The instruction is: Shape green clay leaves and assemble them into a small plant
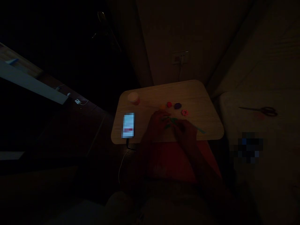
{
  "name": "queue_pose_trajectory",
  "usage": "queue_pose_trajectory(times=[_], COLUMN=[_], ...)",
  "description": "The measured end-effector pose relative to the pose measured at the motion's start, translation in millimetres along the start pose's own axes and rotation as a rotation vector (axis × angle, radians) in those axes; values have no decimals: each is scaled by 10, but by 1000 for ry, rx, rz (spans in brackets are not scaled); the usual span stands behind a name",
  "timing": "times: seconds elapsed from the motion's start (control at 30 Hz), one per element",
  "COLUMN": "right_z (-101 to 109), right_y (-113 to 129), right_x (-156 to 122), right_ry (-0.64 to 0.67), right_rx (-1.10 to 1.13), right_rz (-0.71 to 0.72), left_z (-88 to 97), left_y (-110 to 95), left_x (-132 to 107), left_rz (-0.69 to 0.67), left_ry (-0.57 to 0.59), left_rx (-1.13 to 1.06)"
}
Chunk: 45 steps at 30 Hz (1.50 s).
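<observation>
The room is very dark. My left hand (157, 124) and my right hand (185, 128) meet over the near edge of a small wooden table (199, 93). Both are closed around a small green piece (170, 122) held between their fingertips; a thin green strip (200, 129) runs out to the right of my right hand. Just beyond the hands lie a red lump (169, 104), a dark purple lump (177, 106), a pink flower-like piece (185, 112) and a small orange bit (163, 107).
A lit phone (128, 125) lies on the table's left side with a white cable (122, 162) hanging off the near edge. A small round tub (133, 98) stands at the far left corner. Scissors (261, 110) lie on the pale surface at right. A wall socket (180, 57) is behind.
</observation>
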State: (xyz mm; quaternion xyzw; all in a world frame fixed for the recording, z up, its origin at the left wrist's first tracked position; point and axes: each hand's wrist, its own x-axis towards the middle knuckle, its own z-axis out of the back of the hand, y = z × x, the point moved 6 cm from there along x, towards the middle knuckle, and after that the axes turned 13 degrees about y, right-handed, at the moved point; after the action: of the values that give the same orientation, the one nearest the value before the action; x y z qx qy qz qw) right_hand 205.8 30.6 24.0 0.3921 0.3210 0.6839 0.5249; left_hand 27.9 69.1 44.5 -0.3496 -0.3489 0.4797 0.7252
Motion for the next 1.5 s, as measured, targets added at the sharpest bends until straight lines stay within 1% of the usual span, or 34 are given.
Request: queue_pose_trajectory(times=[0.1,0.17,0.23,0.33,0.43,0.53,0.67,0.73,0.83,0.93,1.07,1.23,1.33,1.5], right_z=[21,27,47,107,155,189,222,241,283,321,350,369,364,362], right_y=[7,28,69,152,222,264,307,337,396,447,508,510,485,435], right_x=[-27,-36,-41,-50,-61,-71,-73,-73,-82,-90,-103,-98,-66,-11], right_ry=[-23,-11,-4,-24,-41,-52,-28,-9,-5,-17,-20,-16,22,78], right_rx=[76,116,127,124,148,171,161,147,109,66,49,61,65,83], right_rz=[-4,3,30,109,176,197,201,219,262,289,352,408,420,401], left_z=[-38,-45,-44,-22,26,44,8,-2,16,30,18,-6,-22,-16], left_y=[51,71,50,-9,-48,-84,-195,-253,-300,-296,-275,-242,-222,-183], left_x=[5,-5,-14,-33,-58,-83,-99,-105,-115,-130,-149,-150,-154,-187], left_rz=[69,95,74,35,19,3,-65,-108,-161,-176,-197,-212,-193,-141], left_ry=[30,33,60,101,72,47,108,131,108,72,55,55,63,43], left_rx=[-247,-343,-391,-407,-410,-441,-479,-454,-393,-379,-420,-424,-448,-470])
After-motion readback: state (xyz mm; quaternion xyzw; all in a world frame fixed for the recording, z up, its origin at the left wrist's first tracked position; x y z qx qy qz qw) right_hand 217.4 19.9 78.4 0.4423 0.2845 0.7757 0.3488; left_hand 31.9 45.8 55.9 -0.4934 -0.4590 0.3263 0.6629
